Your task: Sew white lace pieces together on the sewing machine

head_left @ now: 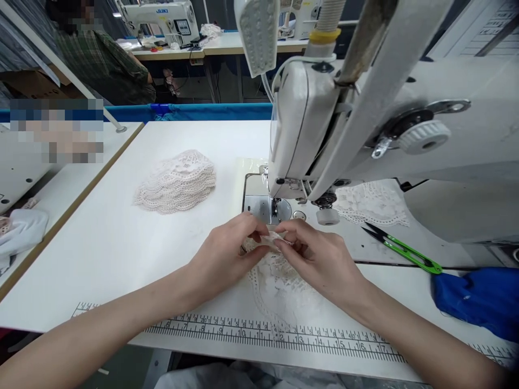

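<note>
Both hands meet just in front of the sewing machine's needle plate. My left hand pinches one side of a piece of white lace between thumb and fingertips. On the other side, my right hand grips the same lace close by, its fingers curled. The rest of the lace hangs from the fingers onto the white table, over the printed ruler. Above the hands stands the sewing machine head, with the presser foot just beyond the fingertips.
A stack of lace pieces lies at the left. More lace sits under the machine arm, near green thread snips. Blue cloth is at the right. A person sits beyond the table, near another sewing machine.
</note>
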Demonstrator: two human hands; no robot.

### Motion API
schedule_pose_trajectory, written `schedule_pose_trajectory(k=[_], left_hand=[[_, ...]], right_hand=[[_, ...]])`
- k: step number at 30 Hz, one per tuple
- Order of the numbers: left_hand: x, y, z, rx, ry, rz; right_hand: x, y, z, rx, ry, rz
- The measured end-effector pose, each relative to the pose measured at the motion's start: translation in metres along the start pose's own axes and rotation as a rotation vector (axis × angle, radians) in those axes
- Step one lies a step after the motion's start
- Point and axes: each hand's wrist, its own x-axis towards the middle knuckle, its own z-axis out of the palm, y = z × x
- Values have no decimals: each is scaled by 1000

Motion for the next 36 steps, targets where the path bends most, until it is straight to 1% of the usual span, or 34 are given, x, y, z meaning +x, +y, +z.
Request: schedule_pose_trajectory(k=[2, 4, 6, 9, 11, 14, 18, 24, 29, 36], left_hand=[[-1, -3, 4, 100, 35, 94], [-1, -6, 6, 164, 68, 159], [-2, -7, 6, 151, 80, 163], [-4, -7, 4, 78, 82, 120], [-4, -7, 3, 57, 88, 120], [-4, -7, 4, 105, 110, 213], [-3, -8, 5, 241, 132, 359], [-3, -12, 5, 278, 146, 398], [-2, -13, 3, 335, 172, 437], [2, -9, 0, 457, 186, 521]], right_hand=[[-2, 0, 1, -12, 13, -31], [-3, 1, 1, -18, 26, -54], [-4, 1, 1, -17, 21, -60], [-3, 1, 1, -9, 3, -67], [-2, 1, 1, -8, -4, -76], [-1, 0, 0, 3, -13, -83], [-1, -1, -1, -2, -24, -96], [-1, -1, 0, -52, -2, -187], [-1, -2, -1, -54, -45, -173], [1, -2, -2, -60, -21, -221]])
